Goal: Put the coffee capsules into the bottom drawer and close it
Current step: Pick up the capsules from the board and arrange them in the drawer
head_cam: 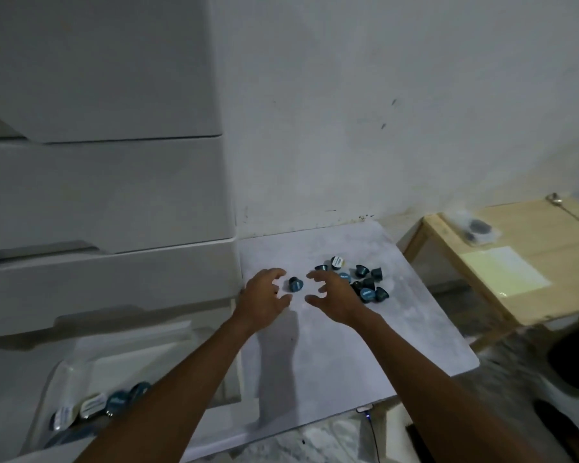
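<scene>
Currently, left hand [264, 297] and right hand [336, 295] hover, fingers spread, holding nothing, flanking 1 dark-blue coffee capsule [295, 284] on the grey tabletop [315, 349]; a capsule cluster [366, 294] lies beside the right hand, more capsules inside the open white bottom drawer [141, 359].

- No word, brand or number can be read anywhere in the view.
- The white-lidded capsule [337, 261] on the bench [331, 345] carries small dark print on its lid, too blurred to make out.
- The blue-lidded capsules [367, 293] in the same heap show a pale mark across the lid, smeared beyond reading.
- In the bottom drawer [141, 362], the white lids [92, 406] bear dark lines of print and the blue lids [117, 400] a pale mark; both are too blurred to read.
- The pale sheet [505, 270] lies on the wooden table [549, 228]; whether it is printed cannot be told.
</scene>
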